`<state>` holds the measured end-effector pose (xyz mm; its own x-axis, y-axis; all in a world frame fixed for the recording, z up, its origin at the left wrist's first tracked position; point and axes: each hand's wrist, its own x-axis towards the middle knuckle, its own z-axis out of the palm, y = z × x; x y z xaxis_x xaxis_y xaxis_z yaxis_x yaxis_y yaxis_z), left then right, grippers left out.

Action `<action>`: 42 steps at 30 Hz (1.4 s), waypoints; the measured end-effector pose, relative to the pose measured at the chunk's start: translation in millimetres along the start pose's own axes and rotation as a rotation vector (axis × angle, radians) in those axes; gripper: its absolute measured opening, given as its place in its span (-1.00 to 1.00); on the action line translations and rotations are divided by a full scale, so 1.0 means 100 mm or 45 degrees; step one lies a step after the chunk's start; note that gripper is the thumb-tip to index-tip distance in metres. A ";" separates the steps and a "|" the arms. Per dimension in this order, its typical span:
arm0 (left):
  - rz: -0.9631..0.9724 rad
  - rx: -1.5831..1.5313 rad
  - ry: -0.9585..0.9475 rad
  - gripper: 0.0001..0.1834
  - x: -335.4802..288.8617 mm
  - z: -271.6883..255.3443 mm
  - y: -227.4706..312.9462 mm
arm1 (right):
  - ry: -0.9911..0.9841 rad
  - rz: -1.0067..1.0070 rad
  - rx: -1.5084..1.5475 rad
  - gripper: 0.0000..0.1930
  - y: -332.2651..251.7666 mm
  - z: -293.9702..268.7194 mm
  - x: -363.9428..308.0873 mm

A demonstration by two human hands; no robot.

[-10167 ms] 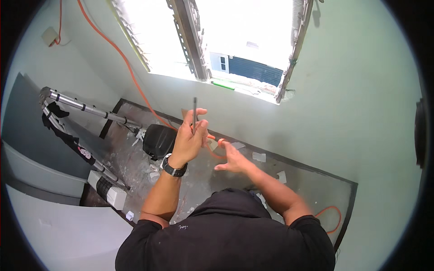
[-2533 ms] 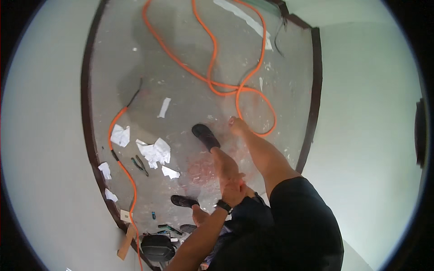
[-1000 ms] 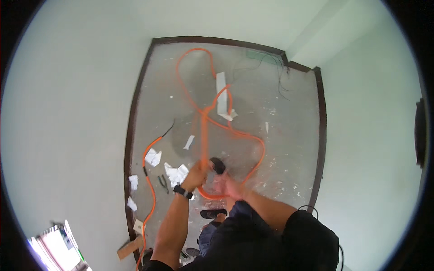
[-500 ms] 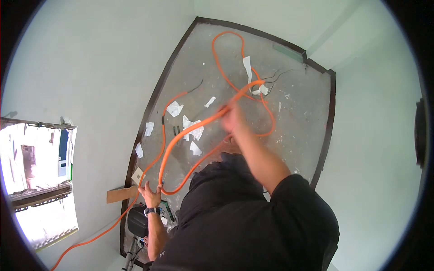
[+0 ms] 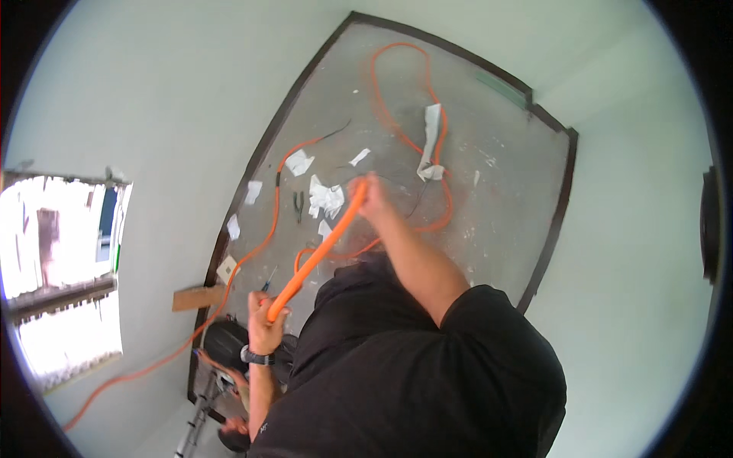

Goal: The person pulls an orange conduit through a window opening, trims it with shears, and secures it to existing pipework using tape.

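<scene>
Both hands are closed on the orange conduit (image 5: pixel 317 256): left hand (image 5: pixel 265 314) wrapped round its near end, right hand (image 5: pixel 372 195) clamped further along, so a straight stretch runs taut between them, held up off the floor (image 5: pixel 504 191). Past the right hand the rest loops away across the concrete, by scraps of white paper (image 5: pixel 327 197) and some pliers (image 5: pixel 298 204). Looks like the feeding or straightening stage to me. Next move probably needs one hand sliding along while the other keeps hold.
</scene>
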<state>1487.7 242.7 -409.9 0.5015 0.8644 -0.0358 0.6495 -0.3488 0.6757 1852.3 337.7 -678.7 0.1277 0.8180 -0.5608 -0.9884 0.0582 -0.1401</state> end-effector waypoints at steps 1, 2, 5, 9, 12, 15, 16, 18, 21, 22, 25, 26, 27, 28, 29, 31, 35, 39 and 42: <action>-0.118 0.081 0.055 -0.64 -0.21 -0.11 -0.10 | 0.323 0.028 0.098 -0.63 -0.19 0.12 -0.01; -0.270 0.104 0.039 -0.61 -0.44 -0.14 -0.17 | 0.648 0.057 0.159 -0.63 -0.31 0.31 -0.04; -0.477 0.152 -0.089 -0.58 -0.74 -0.02 -0.44 | 0.412 0.035 -0.004 -0.67 -0.36 0.30 0.04; -0.295 -0.041 -0.249 -0.60 -0.57 0.67 -0.41 | 0.026 0.425 -0.144 -0.76 0.06 1.20 -0.56; -0.489 -0.211 0.082 -0.56 0.22 1.09 -0.05 | -0.050 0.708 -0.197 -0.77 0.28 1.59 -0.83; -0.978 -1.252 0.225 -0.40 0.34 1.16 0.07 | -0.047 0.797 -0.366 -0.79 0.54 1.74 -1.13; -1.312 -2.231 0.186 -0.29 0.36 1.08 0.16 | -0.009 0.780 -0.441 -0.80 0.61 1.75 -1.24; -1.217 -2.416 0.181 -0.13 0.30 1.04 0.21 | -0.123 0.857 -0.496 -0.80 0.77 1.65 -1.40; -1.189 -2.738 0.388 -0.46 0.16 1.21 0.00 | -0.429 0.749 -0.812 -0.83 1.09 1.53 -1.65; -1.195 -2.745 0.376 -0.46 0.13 1.22 -0.02 | -0.418 0.742 -0.816 -0.83 1.19 1.49 -1.71; -1.005 -2.697 0.783 -0.88 -0.08 1.10 -0.18 | -0.502 0.681 -0.996 -0.81 1.41 1.44 -1.89; -1.017 -2.705 0.755 -0.88 -0.20 1.04 -0.30 | -0.484 0.662 -0.997 -0.81 1.44 1.38 -1.88; -0.962 -2.721 0.948 -0.87 -0.30 1.01 -0.42 | -0.315 0.739 -0.874 -0.80 1.43 1.30 -1.82; -0.916 -2.728 1.125 -0.86 -0.37 0.98 -0.49 | -0.138 0.797 -0.738 -0.78 1.38 1.19 -1.77; -0.873 -2.685 1.154 -0.85 -0.46 0.96 -0.54 | -0.159 0.843 -0.678 -0.74 1.33 1.09 -1.72; -0.852 -2.539 1.149 -0.89 -0.57 0.82 -0.54 | -0.183 0.909 -0.687 -0.71 1.31 0.98 -1.77; -0.738 -2.528 1.131 -0.68 -0.90 0.59 -0.96 | -0.214 1.119 -1.513 -0.65 1.21 0.76 -1.79; -1.060 -2.022 1.129 -0.71 -1.68 0.38 -1.59 | -1.348 0.430 -2.617 -0.65 0.71 1.57 -1.81; -1.475 -1.374 0.928 -0.75 -2.60 0.49 -1.79 | -1.067 0.189 -1.765 -0.80 0.10 3.16 -2.70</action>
<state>1269.0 63.2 -557.7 -0.4427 0.5488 -0.7091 -0.3367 0.6312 0.6987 1782.1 298.4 -271.1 -0.4930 0.8612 -0.1239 -0.1003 -0.1978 -0.9751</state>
